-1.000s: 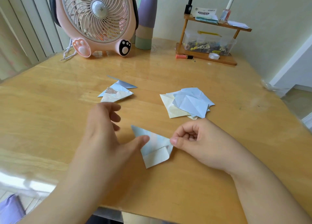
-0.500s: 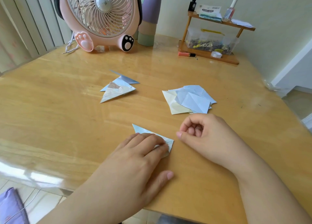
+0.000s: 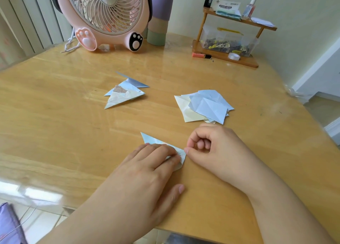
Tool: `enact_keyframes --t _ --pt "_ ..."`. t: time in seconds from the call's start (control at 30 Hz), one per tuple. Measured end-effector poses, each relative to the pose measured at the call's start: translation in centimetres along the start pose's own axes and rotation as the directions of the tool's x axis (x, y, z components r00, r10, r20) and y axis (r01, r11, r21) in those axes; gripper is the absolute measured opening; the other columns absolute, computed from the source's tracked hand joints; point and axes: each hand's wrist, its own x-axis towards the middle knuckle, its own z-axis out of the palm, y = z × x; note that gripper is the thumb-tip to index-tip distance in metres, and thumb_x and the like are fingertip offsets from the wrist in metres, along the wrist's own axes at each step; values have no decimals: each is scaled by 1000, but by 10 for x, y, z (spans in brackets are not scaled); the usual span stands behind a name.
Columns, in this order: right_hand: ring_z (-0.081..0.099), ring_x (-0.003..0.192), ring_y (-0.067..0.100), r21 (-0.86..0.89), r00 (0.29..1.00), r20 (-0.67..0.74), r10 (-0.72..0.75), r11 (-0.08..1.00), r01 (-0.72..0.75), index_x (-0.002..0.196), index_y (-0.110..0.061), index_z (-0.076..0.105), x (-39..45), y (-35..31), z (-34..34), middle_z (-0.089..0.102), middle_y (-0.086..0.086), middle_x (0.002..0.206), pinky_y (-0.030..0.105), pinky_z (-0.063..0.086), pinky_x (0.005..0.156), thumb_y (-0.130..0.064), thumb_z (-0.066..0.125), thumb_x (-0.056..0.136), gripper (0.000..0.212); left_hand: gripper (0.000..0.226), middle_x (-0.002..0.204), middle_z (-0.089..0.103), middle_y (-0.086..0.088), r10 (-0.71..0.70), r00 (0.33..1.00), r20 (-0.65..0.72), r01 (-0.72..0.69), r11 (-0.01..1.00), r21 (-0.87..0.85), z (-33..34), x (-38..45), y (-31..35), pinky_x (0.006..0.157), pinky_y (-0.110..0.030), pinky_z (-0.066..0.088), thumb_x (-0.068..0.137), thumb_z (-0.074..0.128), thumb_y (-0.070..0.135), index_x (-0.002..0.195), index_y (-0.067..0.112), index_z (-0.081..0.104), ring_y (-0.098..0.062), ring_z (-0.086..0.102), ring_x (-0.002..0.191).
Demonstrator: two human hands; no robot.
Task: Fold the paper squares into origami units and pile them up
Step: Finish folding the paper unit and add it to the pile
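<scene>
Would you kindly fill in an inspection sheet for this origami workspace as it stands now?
Surface: glossy wooden table, glare near front edge.
Job's things: blue paper flat under the left hand; folded units piled at centre; unfolded squares stacked to the right.
Clutter: pink fan, tumbler, wooden shelf with bottles, clip box, tape.
Hands: left hand presses the paper; right hand curled, thumb at the paper's corner.
Cables: white cord beside the fan.
Surroundings: vertical blinds, pale wall, tiled floor.
</scene>
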Motion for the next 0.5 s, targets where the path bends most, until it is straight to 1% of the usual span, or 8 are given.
enact_keyframes --t 0.13,0.3,0.43,0.5 --pt "45 66 6 3 996 66 -60 998 60 64 -24 62 -3 -1 1 47 -7 68 19 39 61 -14 71 76 17 41 108 60 6 -8 1000 12 8 1000 -6 -1 1 0 91 -26 37 87 45 42 111 17 66 -13 56 97" --pt "45 69 7 -26 997 23 -67 997 68 64 -24 62 -1 3 0 47 -7 67 16 38 61 -14 70 76 18 41 108 60 6 -24 999 23 24 1000 -8 -1 0 1 93 -27 37 87 44 41 110 17 67 -13 57 99" --pt "47 68 12 -14 989 77 -123 992 124 63 -27 60 -3 1 1 51 -4 68 20 39 60 -12 72 75 23 40 109 60 7 -25 999 27 26 1000 -8 -2 0 1 93 -27 36 87 44 41 111 18 67 -13 57 100" --pt "47 68 14 -5 990 70 -124 992 125 62 -26 61 -3 2 1 52 -4 68 21 39 59 -13 72 74 21 41 109 59 7 -28 999 29 29 999 -15 -2 0 1 94 -26 36 87 44 41 111 18 67 -13 56 101"
